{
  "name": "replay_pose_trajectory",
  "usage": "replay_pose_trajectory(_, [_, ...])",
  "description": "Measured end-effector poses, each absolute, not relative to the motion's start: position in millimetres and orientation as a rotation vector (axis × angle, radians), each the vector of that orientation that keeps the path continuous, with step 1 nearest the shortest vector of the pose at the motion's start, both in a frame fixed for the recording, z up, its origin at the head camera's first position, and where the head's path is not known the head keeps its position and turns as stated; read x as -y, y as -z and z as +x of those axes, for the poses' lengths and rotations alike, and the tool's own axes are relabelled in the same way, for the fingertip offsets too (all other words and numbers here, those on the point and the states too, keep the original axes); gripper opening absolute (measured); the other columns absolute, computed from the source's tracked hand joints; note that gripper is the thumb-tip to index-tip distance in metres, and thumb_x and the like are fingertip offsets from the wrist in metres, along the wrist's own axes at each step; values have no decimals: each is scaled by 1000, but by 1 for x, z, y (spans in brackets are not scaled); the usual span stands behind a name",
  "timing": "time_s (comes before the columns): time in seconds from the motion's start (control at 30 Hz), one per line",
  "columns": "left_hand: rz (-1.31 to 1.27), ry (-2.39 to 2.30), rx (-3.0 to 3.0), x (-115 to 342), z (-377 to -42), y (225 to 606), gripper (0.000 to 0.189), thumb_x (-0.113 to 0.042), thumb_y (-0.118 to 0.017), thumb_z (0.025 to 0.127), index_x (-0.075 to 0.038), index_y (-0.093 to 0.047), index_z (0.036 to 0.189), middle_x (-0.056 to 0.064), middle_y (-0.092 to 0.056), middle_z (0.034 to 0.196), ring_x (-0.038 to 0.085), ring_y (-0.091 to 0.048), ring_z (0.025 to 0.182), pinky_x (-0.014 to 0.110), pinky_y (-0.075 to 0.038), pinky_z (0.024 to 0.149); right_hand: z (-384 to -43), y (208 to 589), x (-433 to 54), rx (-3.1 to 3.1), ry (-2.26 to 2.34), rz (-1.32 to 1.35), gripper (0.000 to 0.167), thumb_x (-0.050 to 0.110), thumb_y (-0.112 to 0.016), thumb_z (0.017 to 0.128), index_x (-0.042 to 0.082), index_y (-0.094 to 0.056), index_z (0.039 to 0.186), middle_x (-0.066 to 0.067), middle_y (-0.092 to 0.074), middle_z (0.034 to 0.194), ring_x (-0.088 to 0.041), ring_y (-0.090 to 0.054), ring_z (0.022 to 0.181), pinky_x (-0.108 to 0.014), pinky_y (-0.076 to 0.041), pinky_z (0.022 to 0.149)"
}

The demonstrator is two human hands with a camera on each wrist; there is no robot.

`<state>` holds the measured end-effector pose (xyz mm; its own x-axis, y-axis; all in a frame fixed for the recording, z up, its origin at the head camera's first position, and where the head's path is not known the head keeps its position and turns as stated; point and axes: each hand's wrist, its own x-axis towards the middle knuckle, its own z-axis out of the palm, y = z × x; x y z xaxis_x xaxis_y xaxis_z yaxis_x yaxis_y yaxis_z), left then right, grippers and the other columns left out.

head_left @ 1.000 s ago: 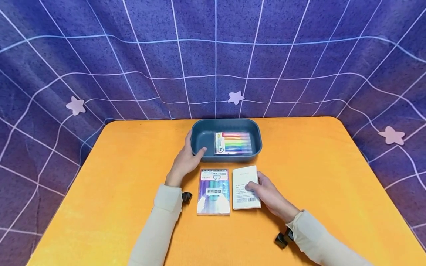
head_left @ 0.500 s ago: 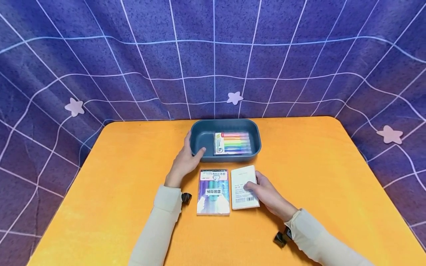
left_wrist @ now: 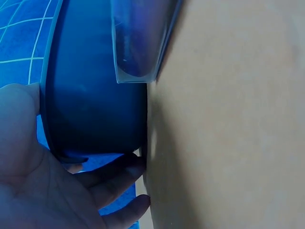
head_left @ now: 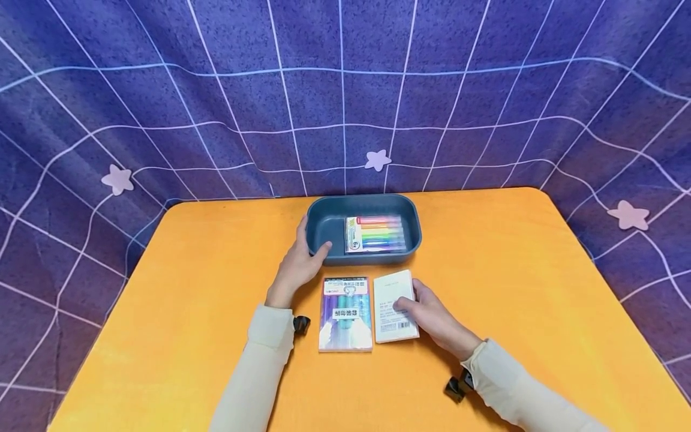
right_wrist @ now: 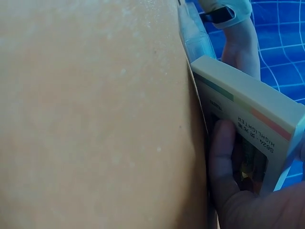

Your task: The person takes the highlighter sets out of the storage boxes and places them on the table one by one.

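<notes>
At the left end of a dark blue plastic tray (head_left: 329, 259), my left hand (head_left: 296, 267) grips the wall, thumb at the near rim and fingers along the outside. A flat clear pack of six rainbow-coloured pens (head_left: 378, 234) lies in the tray's right part. My right hand (head_left: 434, 318) holds a white highlighter box (head_left: 391, 300) by its right side, thumb on the printed back. The right wrist view shows the windowed face of this highlighter box (right_wrist: 267, 129) with fingers across it, tilted close over the table.
Left of the highlighter box lies a clear pack of purple and teal pens (head_left: 345, 315). Everything is on an orange table (head_left: 205, 258), with a blue grid-patterned curtain (head_left: 243, 96) hanging behind its far edge.
The head view has shifted slightly. The highlighter box has turned a little in my right hand's hold; the left hand stays at the tray.
</notes>
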<state>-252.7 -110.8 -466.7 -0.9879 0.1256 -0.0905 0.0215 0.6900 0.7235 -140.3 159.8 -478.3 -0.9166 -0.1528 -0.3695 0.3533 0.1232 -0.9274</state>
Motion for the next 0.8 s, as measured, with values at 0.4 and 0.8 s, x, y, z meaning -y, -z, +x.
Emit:
replay_pose_trajectory(0.4, [124, -1184, -2755, 113, -254, 467, 90, -53, -51, 100, -36, 13, 160, 22, -31, 164, 47, -47, 140, 66, -40, 110, -139, 472, -161, -2114, 1748, 191, 49, 7, -53, 94, -1, -41, 141, -23, -64, 124, -20, -70, 96, -32, -60, 81])
replay_pose_trajectory(0.8, [111, -1195, -2742, 114, -254, 469, 89, -54, -51, 100, -36, 11, 161, 18, -28, 166, 45, -43, 144, 66, -38, 113, -139, 470, -164, -2224, 1605, 198, 37, 7, -57, 93, 2, -48, 129, -16, -71, 106, -17, -71, 83, -29, -58, 71])
